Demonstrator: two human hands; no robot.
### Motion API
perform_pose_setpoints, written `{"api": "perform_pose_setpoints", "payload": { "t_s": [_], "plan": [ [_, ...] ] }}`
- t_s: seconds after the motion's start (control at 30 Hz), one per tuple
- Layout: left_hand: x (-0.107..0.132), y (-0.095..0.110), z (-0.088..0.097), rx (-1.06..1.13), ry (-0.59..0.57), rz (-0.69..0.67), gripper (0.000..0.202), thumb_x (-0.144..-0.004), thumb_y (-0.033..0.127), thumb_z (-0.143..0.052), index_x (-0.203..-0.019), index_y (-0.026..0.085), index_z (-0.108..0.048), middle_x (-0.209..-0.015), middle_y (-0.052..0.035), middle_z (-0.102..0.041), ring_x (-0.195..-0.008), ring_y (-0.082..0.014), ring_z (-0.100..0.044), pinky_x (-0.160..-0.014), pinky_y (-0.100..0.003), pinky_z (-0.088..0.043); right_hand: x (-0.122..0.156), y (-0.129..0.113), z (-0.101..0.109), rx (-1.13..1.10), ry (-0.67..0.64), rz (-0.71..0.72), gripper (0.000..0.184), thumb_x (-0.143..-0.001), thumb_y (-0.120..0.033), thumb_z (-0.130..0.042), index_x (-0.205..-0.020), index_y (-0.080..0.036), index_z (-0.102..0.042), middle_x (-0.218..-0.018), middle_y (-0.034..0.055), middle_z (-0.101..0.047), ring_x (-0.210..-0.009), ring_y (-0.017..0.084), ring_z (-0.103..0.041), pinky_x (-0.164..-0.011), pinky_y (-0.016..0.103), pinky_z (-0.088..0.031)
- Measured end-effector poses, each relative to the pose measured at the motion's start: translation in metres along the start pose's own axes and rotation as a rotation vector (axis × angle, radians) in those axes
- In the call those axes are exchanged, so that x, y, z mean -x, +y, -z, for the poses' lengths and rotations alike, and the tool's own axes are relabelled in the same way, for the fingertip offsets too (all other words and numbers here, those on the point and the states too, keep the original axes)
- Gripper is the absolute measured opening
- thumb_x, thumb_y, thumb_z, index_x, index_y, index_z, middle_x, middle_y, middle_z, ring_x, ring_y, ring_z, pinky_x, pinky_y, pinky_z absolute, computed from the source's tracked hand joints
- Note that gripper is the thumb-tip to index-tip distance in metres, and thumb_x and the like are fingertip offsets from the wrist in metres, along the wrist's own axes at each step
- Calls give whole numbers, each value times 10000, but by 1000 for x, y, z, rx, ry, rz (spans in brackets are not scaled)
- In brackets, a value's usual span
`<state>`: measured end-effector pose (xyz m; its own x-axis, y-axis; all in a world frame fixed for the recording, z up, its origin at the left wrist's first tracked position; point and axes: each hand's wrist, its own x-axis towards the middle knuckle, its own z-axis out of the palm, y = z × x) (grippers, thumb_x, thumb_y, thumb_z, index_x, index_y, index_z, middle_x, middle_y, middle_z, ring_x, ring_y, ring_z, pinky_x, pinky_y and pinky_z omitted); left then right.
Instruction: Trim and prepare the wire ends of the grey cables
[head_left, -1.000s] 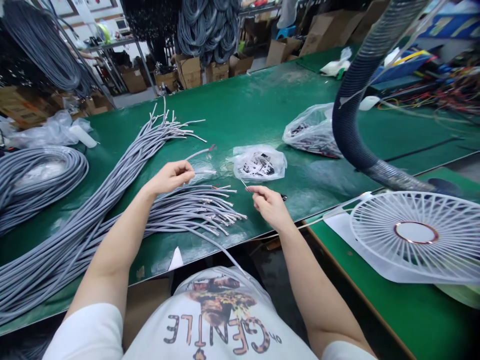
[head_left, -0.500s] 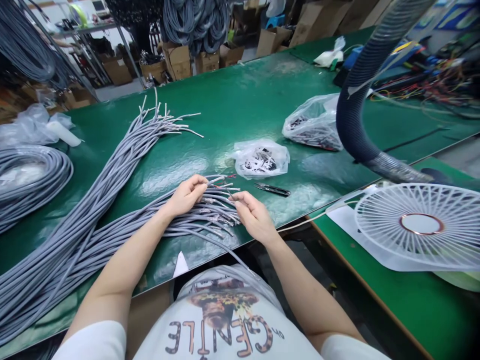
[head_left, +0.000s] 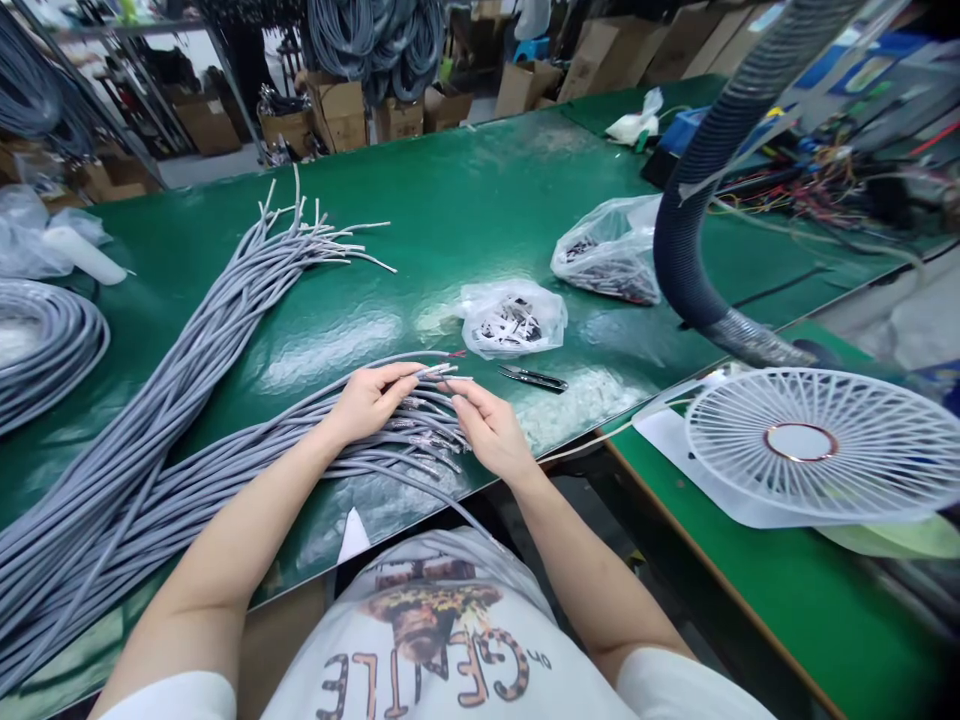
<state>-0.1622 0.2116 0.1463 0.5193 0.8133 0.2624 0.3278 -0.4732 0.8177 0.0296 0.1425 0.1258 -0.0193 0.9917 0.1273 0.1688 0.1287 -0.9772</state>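
Observation:
My left hand (head_left: 369, 400) pinches the stripped end of a grey cable (head_left: 439, 371) over the near bundle of grey cables (head_left: 225, 470) on the green table (head_left: 465, 210). My right hand (head_left: 489, 428) meets it from the right, fingertips closed on the same cable end. Small black snips (head_left: 534, 378) lie on the table just right of both hands, held by neither. A small clear bag of parts (head_left: 514, 318) sits behind the snips.
A second long bundle of grey cables (head_left: 247, 270) fans out at the back left. A larger clear bag (head_left: 609, 250) lies further right beside a dark ribbed hose (head_left: 694, 200). A white fan grille (head_left: 817, 445) rests on the right bench. Coiled cables (head_left: 41, 345) lie far left.
My right hand has put the snips down on the table and come left to the cable end. My left hand dropped to the near bundle with a cable.

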Motion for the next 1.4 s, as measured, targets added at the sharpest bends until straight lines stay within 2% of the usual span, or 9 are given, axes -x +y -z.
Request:
{"api": "perform_pose_setpoints", "payload": {
  "t_s": [0.17,0.37,0.7,0.77,0.83,0.9,1.0,1.17,1.4],
  "plan": [
    [1,0,-1,-18,30,-17,375,-907,391,-489,-1112,155,-696,-1102,-76,-722,-1007,-195,-677,-913,-274,-514,2,-4,-2,-65,-13,-54,337,-908,-387,-489,-1106,-163,-642,-582,-28,-472,-462,73,-357,-451,223,-320],
    [2,0,-1,-48,15,-36,370,-914,377,-484,-1136,161,-686,-1128,-72,-713,-1029,-192,-672,-930,-269,-504,2,-6,-1,-89,-24,-76,362,-905,-409,-496,-1105,-142,-636,-525,-60,-397,-430,60,-327,-422,209,-283],
    [3,1,-1,-130,-10,-57,361,-921,358,-464,-1149,178,-679,-1116,-62,-718,-985,-183,-688,-889,-258,-514,-5,-14,-2,-108,-46,-107,393,-888,-453,-505,-1072,-134,-641,-466,-74,-372,-390,60,-310,-396,206,-265],
    [4,0,-2,-155,-14,-71,359,-921,358,-462,-1140,180,-683,-1105,-62,-722,-971,-180,-692,-889,-257,-512,-6,-18,-3,-62,-47,-70,370,-905,-427,-479,-1061,-139,-652,-461,-68,-384,-401,73,-347,-414,210,-308],
    [4,-1,-3,-173,-7,-74,359,-919,362,-460,-1127,179,-689,-1091,-63,-727,-961,-181,-694,-887,-258,-511,-4,-25,-4,18,-72,27,330,-917,-390,-462,-1013,-158,-675,-513,-29,-486,-496,107,-488,-501,227,-416],
    [3,-1,-4,-167,10,-48,361,-915,364,-462,-1111,170,-694,-1083,-69,-729,-960,-187,-694,-881,-264,-514,1,-33,-6,99,-160,151,294,-921,-346,-457,-979,-178,-691,-686,32,-637,-716,152,-622,-679,265,-503],
    [0,-1,-4,-106,61,23,367,-910,377,-461,-1071,157,-707,-1073,-73,-732,-971,-203,-688,-886,-284,-513,6,-39,-7,167,-229,222,288,-926,-302,-442,-1036,-191,-684,-953,73,-706,-900,177,-653,-826,305,-512],
    [-3,-3,0,2,80,90,396,-904,411,-462,-1052,141,-711,-1070,-73,-731,-995,-216,-671,-906,-300,-501,-1,-23,-1,207,-17,94,338,-930,-324,-423,-1140,-201,-658,-825,62,-679,-870,193,-639,-740,310,-513],
    [-3,-4,0,29,63,90,429,-896,454,-462,-1034,140,-720,-1052,-76,-734,-991,-221,-664,-921,-321,-498,-9,-16,-2,224,-45,76,355,-919,-313,-420,-1144,-185,-662,-672,32,-603,-788,181,-615,-677,284,-481]
  ]
}}
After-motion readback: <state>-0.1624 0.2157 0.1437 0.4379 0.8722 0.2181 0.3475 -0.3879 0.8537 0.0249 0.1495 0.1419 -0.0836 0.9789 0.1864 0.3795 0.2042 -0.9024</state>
